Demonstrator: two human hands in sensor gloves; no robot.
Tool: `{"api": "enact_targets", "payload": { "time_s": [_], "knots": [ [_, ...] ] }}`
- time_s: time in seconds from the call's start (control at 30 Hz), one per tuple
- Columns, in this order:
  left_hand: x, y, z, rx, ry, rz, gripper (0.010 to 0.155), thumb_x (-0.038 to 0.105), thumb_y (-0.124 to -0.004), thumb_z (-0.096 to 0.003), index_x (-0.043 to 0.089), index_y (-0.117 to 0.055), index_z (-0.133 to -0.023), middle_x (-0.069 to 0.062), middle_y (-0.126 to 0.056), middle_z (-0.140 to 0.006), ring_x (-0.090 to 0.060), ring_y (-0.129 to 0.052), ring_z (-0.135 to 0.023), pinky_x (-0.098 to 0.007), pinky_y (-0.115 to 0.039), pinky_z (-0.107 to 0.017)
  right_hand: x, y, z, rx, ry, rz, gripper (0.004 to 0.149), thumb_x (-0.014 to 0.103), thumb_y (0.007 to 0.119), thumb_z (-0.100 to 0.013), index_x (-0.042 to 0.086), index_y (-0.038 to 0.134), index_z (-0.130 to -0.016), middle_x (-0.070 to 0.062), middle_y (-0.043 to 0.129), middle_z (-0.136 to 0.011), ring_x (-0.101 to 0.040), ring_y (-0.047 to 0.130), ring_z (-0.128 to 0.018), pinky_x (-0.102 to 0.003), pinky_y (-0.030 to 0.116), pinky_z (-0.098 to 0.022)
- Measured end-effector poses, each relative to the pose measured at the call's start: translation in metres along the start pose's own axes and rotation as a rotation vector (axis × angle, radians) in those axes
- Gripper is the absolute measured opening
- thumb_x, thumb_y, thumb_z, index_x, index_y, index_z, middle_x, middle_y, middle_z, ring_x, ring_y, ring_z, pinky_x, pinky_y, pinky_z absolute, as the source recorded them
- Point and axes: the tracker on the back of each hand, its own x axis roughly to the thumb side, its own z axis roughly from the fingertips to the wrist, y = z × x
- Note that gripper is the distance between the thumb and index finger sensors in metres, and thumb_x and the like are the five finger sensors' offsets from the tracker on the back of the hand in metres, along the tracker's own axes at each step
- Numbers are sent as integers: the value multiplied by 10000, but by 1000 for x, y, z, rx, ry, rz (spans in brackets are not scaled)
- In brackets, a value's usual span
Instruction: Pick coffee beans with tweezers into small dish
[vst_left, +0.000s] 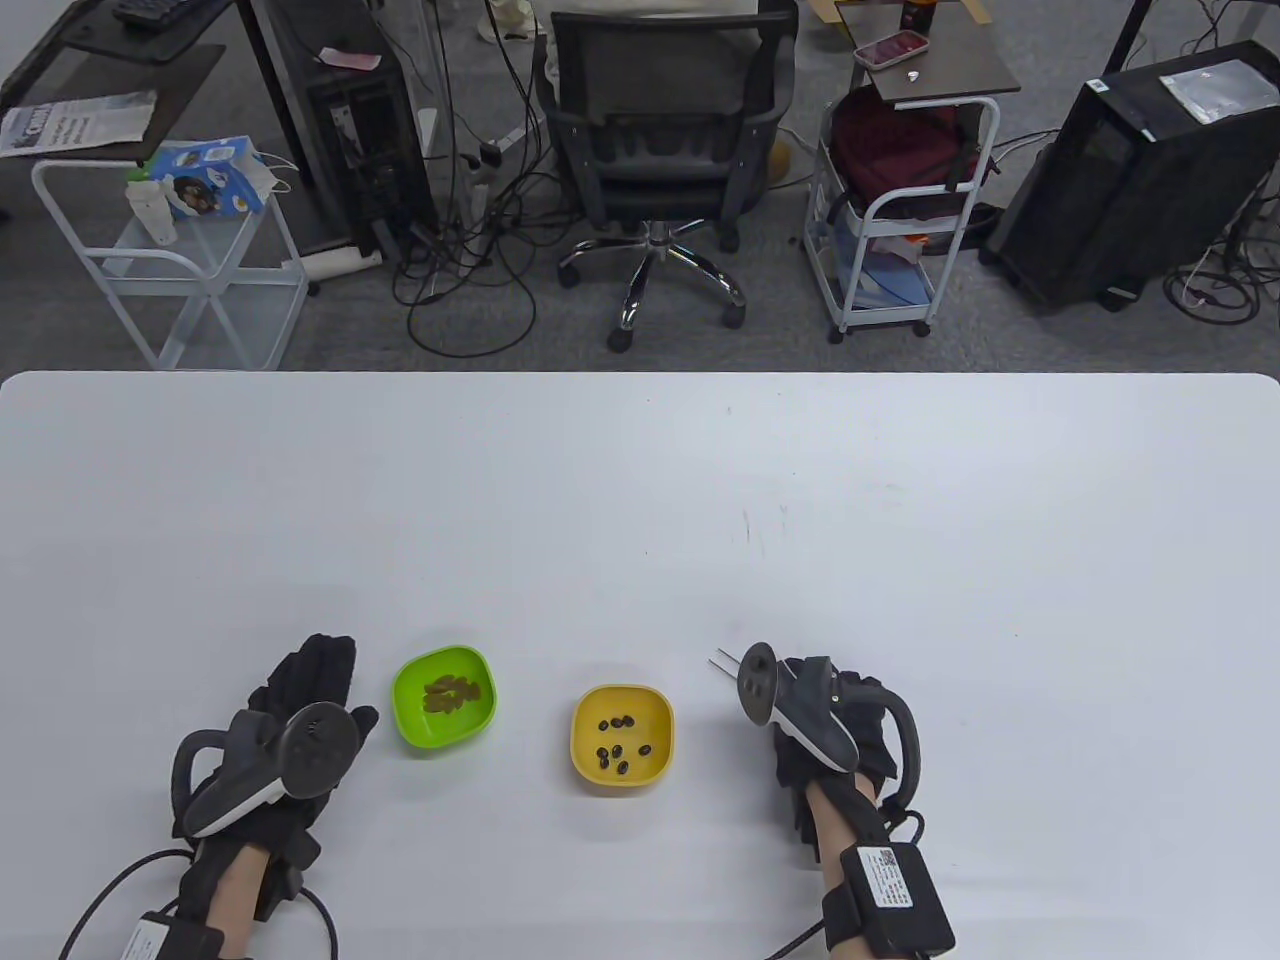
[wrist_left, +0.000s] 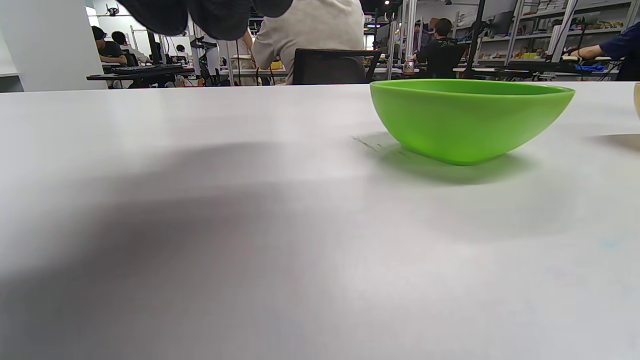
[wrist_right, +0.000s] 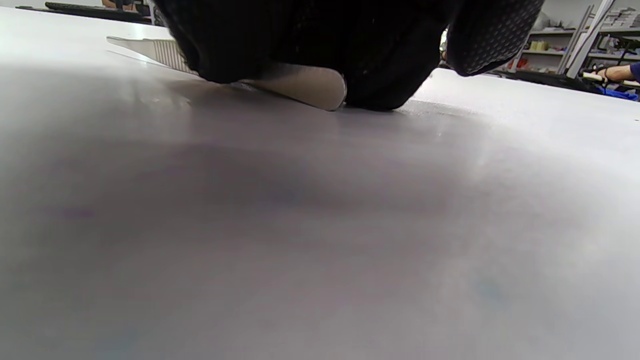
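While your right hand (vst_left: 835, 735) sat at the lower right of the table view, its gloved fingers (wrist_right: 300, 45) were curled over the tweezers (vst_left: 725, 661), pressing them against the table (vst_left: 640, 480); only the two tips showed past the tracker (vst_left: 790, 700). Your left hand (vst_left: 285, 730) lay flat at the lower left, fingers stretched out, gripping nothing, just beside the green dish (vst_left: 444, 697), which held brownish pieces. Between the hands stood the yellow dish (vst_left: 622, 738) with the dark coffee beans (vst_left: 620, 750) inside. Beyond the table's far edge, at the top of the frame, stood an office chair (vst_left: 660, 130) and two white carts (vst_left: 170, 270).
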Motion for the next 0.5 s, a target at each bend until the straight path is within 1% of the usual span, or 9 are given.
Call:
{"api": "enact_targets", "payload": {
  "time_s": [0.27, 0.33, 0.4, 0.43, 0.5],
  "knots": [
    [-1, 2, 2, 17, 2, 2, 744, 405, -453, -610, -12, -272, -1199, -305, -363, -1260, -567, -574, -1118, -679, -582, -752, 0, -2, -1, 11, 1, 3, 459, 375, 711, -463, 262, 673, -906, 18, 822, -793, -241, 902, -649, -601, 641, -732],
    [-1, 3, 3, 20, 2, 5, 744, 405, -456, -610, -13, -275, -1198, -306, -364, -1259, -567, -576, -1117, -679, -582, -752, -1, -5, -1, 49, -4, -17, 477, 378, 705, -466, 251, 671, -925, 6, 826, -821, -255, 907, -674, -603, 643, -727],
    [-1, 2, 3, 18, 2, 7, 746, 406, -458, -610, -13, -273, -1198, -305, -362, -1260, -567, -574, -1118, -679, -582, -752, -1, -11, 0, 88, -16, -12, 510, 379, 702, -467, 233, 667, -955, -26, 826, -878, -295, 911, -718, -606, 645, -721],
    [-1, 2, 4, 16, 2, 4, 747, 410, -460, -609, -10, -272, -1198, -302, -360, -1261, -571, -569, -1117, -679, -582, -752, -2, -19, 1, 130, -15, -3, 524, 384, 697, -469, 228, 655, -968, -44, 820, -904, -310, 911, -734, -606, 644, -721],
    [0, 3, 4, 30, 0, -1, 750, 414, -462, -609, -7, -270, -1199, -299, -359, -1262, -571, -566, -1118, -678, -582, -753, -5, -29, 4, 154, -26, -30, 536, 384, 689, -473, 215, 645, -981, -54, 815, -915, -319, 911, -738, -609, 640, -721]
  ]
}}
